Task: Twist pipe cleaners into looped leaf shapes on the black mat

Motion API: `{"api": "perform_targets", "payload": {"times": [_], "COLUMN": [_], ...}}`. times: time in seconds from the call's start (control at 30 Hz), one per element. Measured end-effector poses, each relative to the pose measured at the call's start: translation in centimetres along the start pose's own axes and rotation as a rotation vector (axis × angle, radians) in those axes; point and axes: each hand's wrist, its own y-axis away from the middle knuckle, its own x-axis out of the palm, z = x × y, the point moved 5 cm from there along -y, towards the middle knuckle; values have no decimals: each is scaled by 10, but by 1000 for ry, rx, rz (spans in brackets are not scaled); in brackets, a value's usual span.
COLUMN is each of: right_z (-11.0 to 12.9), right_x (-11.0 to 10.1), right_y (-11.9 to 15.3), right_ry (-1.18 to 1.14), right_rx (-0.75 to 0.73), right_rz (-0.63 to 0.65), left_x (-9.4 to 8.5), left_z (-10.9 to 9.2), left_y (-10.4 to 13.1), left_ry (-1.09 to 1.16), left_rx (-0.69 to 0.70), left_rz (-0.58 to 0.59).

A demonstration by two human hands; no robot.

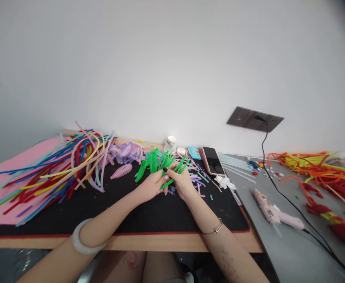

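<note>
My left hand (151,185) and my right hand (180,180) meet over the middle of the black mat (107,214). Both are closed on green pipe cleaners (154,162), whose looped ends fan out beyond the fingers to the left and whose straighter ends stick out past the right hand. My fingers partly cover the stems where they come together. Short purple, pink and teal pipe cleaner pieces (200,179) lie beside and behind my right hand. A pink looped pipe cleaner shape (121,171) rests on the mat left of the green bunch.
Many coloured pipe cleaners (72,169) heap over a pink sheet (1,196) at left. Behind my hands stand a paper cup (170,144) and a phone (213,161). On the grey table at right lie a pink glue gun (274,212), its cord, pompoms (253,165) and red-orange pipe cleaners (316,165).
</note>
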Motion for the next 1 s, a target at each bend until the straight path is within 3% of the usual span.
{"api": "perform_targets", "payload": {"times": [0.23, 0.5, 0.83, 1.0], "right_z": [8, 8, 11, 20], "right_x": [-5, -10, -32, -29], "right_y": [-1, -2, -7, -7], "right_ry": [59, -102, -215, -138], "right_rx": [-94, -15, 42, -69], "right_rz": [-87, -121, -314, -257], "left_x": [1, 3, 7, 0], "left_z": [-4, -3, -3, 4], "left_y": [1, 2, 3, -1], "left_ry": [-57, -23, 6, 80], "left_rx": [-9, -16, 3, -16], "left_rz": [6, 49, 134, 69]}}
